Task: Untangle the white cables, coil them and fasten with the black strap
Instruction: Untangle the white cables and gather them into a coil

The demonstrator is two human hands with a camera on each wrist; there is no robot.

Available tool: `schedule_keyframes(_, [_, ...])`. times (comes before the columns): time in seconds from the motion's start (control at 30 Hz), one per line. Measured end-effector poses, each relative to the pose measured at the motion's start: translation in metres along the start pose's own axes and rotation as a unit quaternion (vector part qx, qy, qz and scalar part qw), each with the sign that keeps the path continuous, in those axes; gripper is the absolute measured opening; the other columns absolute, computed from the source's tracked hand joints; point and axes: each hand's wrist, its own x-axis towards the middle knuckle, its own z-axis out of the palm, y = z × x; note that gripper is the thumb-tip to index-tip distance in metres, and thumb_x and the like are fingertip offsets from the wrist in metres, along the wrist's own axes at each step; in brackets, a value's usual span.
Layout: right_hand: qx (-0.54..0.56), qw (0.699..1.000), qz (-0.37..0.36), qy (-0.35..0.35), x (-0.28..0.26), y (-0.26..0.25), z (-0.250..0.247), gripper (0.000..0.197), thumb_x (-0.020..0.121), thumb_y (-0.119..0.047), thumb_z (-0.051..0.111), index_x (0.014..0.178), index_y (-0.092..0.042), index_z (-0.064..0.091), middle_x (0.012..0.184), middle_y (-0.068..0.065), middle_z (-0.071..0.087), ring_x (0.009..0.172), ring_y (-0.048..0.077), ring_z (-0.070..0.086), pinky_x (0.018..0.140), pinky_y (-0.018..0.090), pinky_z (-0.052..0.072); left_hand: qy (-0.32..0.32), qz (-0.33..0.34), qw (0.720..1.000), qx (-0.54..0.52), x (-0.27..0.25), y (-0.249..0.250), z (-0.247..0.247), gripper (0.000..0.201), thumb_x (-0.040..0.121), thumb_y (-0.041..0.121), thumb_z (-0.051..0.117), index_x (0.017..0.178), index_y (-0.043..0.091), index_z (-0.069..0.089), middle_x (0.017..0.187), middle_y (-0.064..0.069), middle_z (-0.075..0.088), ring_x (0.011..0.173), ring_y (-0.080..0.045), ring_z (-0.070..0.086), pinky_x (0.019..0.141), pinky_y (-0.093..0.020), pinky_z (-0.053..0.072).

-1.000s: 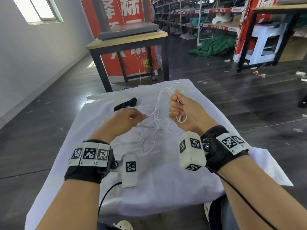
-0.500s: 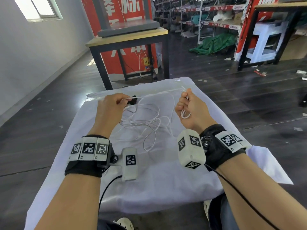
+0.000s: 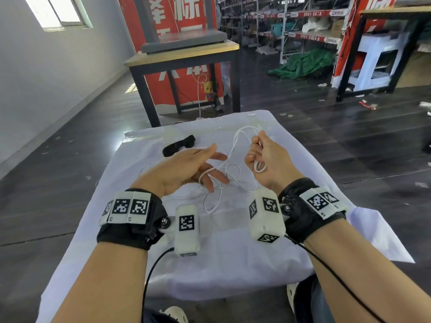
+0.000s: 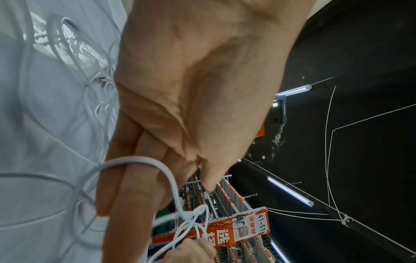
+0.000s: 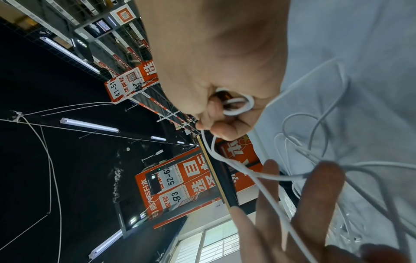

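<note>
I see my right hand point(image 3: 268, 163) raised over the white cloth point(image 3: 233, 248), fingers curled tight around a small coil of the white cables point(image 3: 229, 170) — a loop or two pokes out below the fist, and from the right wrist view the same coil point(image 5: 236, 105) sits tucked between curled fingers and palm. More loops rise above that fist towards the far edge of the cloth.

My left hand point(image 3: 186, 167) is just beside it, palm turned up and inward, fingers straight and spread loosely. One strand of cable is looped over a lower finger; the left wrist view shows that strand point(image 4: 135, 160) draped across two fingers rather than pinched. From there it runs to the right fist.

The rest of the cables lie slack on the cloth between and under the two hands, in tangled loops, with one long loop trailing towards me. The black strap point(image 3: 179, 145) lies flat on the cloth beyond the left hand, well apart from the coil — neither hand touches it

Behind the cloth stands a dark-legged table point(image 3: 186, 54) with a wooden top
</note>
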Motion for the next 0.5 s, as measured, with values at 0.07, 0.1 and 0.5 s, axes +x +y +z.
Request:
schedule_keyframes(0.07, [0.005,1.000,-0.003,-0.003,0.000,-0.002,0.000,0.040,0.103,-0.032,0.037,0.069,-0.013,0.047,0.046,-0.005,0.029,0.041,0.007,0.028,0.038,0.015,0.034,-0.025,-0.026,0.999,-0.005,0.001,-0.002,0.002,0.046,0.099,0.051,0.033,0.125,0.019,0.054,0.101,-0.009,0.074,0.058,-0.018,0.063,0.083,-0.030,0.053])
schedule_keyframes(0.1, [0.008,1.000,-0.005,-0.002,0.000,-0.002,0.001,0.041,0.103,-0.032,0.037,0.068,-0.013,0.047,0.046,-0.006,0.029,0.040,0.007,0.027,0.038,0.015,0.034,-0.017,-0.032,0.999,-0.002,0.003,-0.004,0.002,0.047,0.099,0.051,0.034,0.127,0.020,0.053,0.103,-0.008,0.074,0.058,-0.018,0.064,0.082,-0.030,0.054])
schedule_keyframes(0.5, [0.018,0.996,0.005,0.082,0.001,-0.006,-0.007,0.039,0.102,-0.028,0.041,0.066,-0.013,0.046,0.045,-0.005,0.031,0.039,0.009,0.027,0.037,0.014,0.034,0.301,0.144,0.908,-0.254,0.021,-0.019,-0.016,0.055,0.100,0.009,0.042,0.149,0.016,0.020,0.123,-0.002,0.048,0.105,-0.014,0.054,0.095,-0.033,0.049])
